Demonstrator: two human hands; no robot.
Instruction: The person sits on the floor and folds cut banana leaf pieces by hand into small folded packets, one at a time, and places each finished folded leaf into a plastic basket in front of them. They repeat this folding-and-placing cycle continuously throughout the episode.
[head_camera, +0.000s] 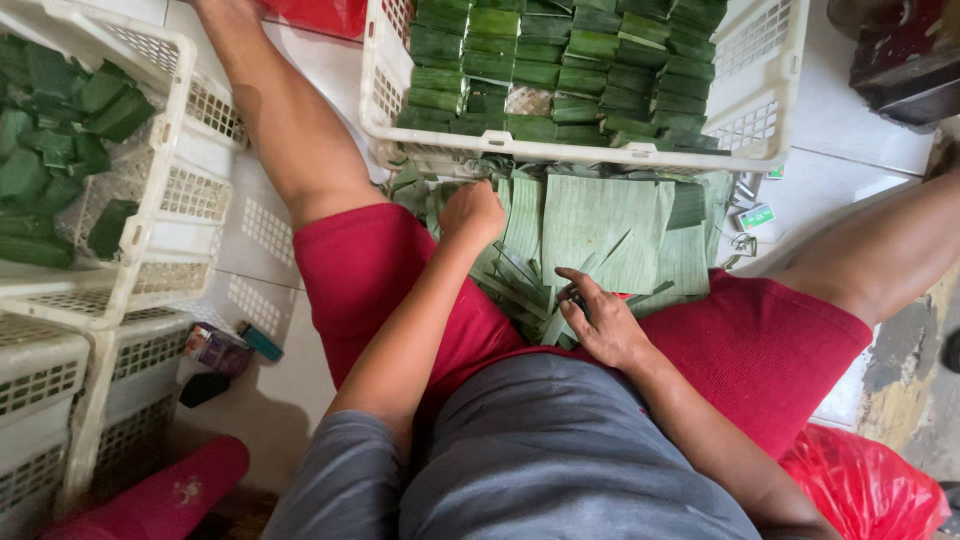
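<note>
Down between the person's spread legs, a heap of cut banana-leaf sheets lies on the floor, flat pale-green pieces overlapping one another, with narrower strips sticking out at the near edge.

The left hand comes in along a nearly straight forearm that rises from the lower left, over the red shorts. It is curled into a loose fist, knuckles up, pressed on the left edge of the leaf heap; the fingers are tucked under, so what they pinch, if anything, cannot be told.

The right hand reaches from the lower right, wrist bent, palm down on the near edge of the heap just above the lap. Its fingers are spread slightly and bent, the fingertips resting on the leaf strips; a small dark thing seems to sit under the forefinger, though the view is too poor to say what. Whether this hand grips a leaf or only rests on it is not clear.

Just beyond the heap stands a white plastic crate packed with rows of folded green leaf parcels. A second white crate on the left holds more parcels, loosely piled, and stacked crates stand beneath it. A red plastic bag lies beside the right thigh, and a small green-and-white box lies on the tiled floor right of the leaves.
</note>
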